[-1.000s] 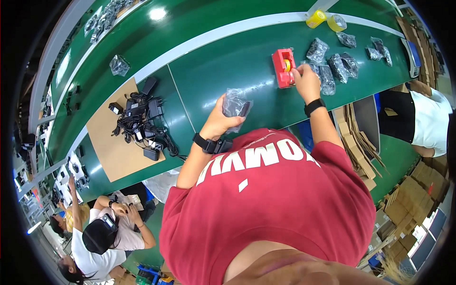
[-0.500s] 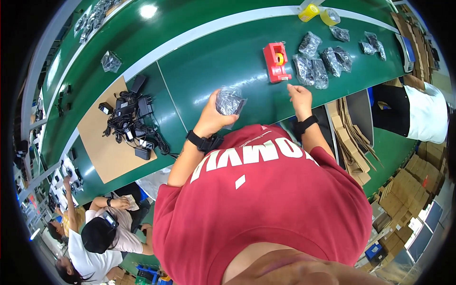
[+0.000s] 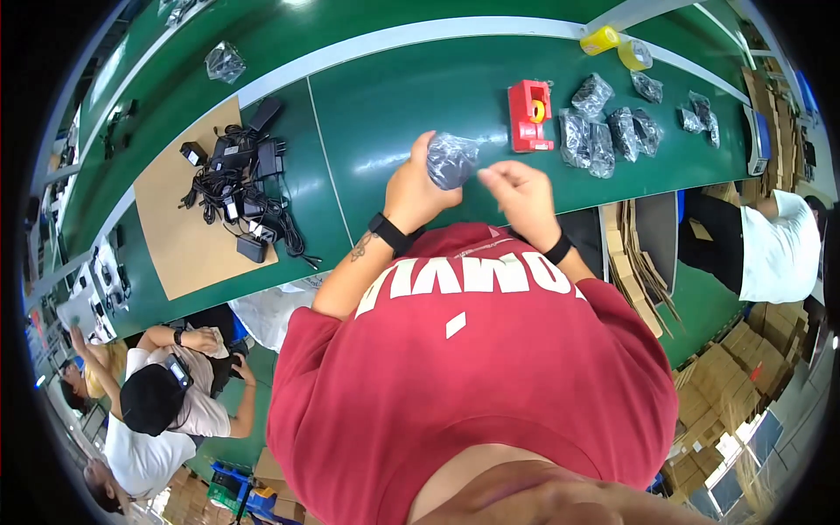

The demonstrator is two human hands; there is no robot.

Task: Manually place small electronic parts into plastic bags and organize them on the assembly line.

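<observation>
While the left hand (image 3: pixel 418 194) grips a wrapped bundle (image 3: pixel 453 163) above the table (image 3: pixel 376 96), the right hand (image 3: pixel 528 194) hovers beside it.
Left fingers clamp the plastic; the right ones look bunched, though blur hides whether they hold anything. Beyond, a red tape dispenser (image 3: pixel 522 131) stands near bagged items (image 3: pixel 602 151), with yellow tape rolls (image 3: pixel 600 40) farther back.

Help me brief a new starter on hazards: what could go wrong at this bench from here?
The left hand alone holds the pack; its shiny plastic wrap could slip.

The right hand's fingertips are close beside the pack, so a bump might loosen that grip.

The black cords lie jumbled among the adapters on the brown sheet; pulling one may drag others along.
</observation>
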